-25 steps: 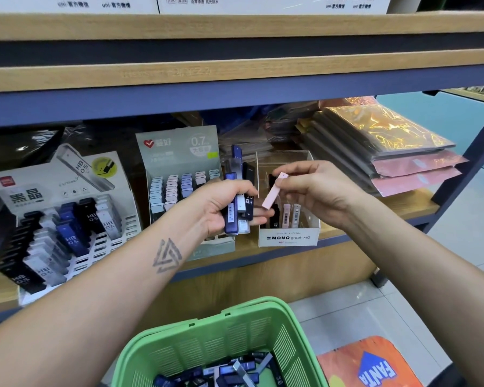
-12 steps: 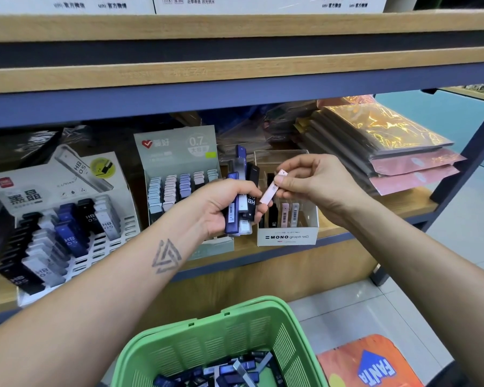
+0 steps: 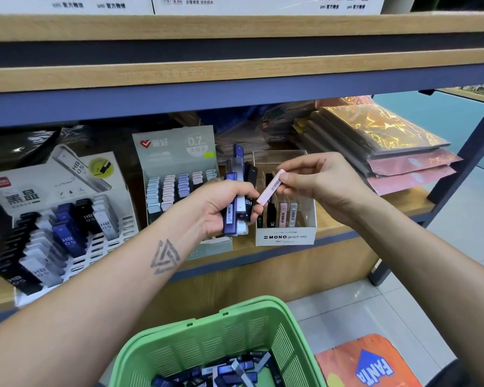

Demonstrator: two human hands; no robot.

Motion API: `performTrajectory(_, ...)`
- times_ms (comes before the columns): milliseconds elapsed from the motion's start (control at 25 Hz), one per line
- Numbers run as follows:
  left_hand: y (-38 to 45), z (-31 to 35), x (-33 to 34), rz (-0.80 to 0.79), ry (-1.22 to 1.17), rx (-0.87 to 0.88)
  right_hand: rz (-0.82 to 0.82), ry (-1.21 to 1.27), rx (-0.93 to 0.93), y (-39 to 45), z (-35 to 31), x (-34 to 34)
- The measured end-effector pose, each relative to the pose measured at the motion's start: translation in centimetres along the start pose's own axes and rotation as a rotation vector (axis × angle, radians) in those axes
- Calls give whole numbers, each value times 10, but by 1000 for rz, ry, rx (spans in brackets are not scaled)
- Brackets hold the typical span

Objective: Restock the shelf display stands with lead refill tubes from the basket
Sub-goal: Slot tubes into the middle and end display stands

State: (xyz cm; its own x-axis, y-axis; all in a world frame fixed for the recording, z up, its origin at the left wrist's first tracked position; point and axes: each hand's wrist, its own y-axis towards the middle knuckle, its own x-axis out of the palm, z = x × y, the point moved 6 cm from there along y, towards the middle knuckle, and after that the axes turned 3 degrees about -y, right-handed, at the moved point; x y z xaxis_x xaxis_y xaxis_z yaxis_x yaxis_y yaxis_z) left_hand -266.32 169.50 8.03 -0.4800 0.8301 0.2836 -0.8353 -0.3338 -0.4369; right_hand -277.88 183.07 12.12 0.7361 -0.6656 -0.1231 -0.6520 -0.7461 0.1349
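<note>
My left hand grips a bundle of lead refill tubes, blue, black and white, in front of the shelf. My right hand pinches a single pink tube by its upper end, tilted, just above the clear MONO graph MG stand, which holds black, pink and white tubes. Left of it stands the grey-green 0.7 stand with pastel tubes, and at far left the white HB 0.5 stand. The green basket below holds several more tubes.
A stack of wrapped gold and pink packets lies on the shelf at right. The blue and wooden upper shelf edge hangs just above the stands. An orange Fanta mat lies on the tiled floor.
My right hand has drawn the pink tube slightly up and right, away from the bundle, over the MONO stand. My left hand has barely moved.
</note>
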Motion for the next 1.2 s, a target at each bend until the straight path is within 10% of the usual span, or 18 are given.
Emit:
performTrajectory(320,-2,4,-5,51,12,45,218,-870,-124,-4,17,-17)
performTrajectory(1000,-4,-4,2,-67,75,1,254,-1145,-174,-10,38,11)
performTrajectory(1200,-6,-10,6,-110,116,-61,117,-184,23,-1,17,19)
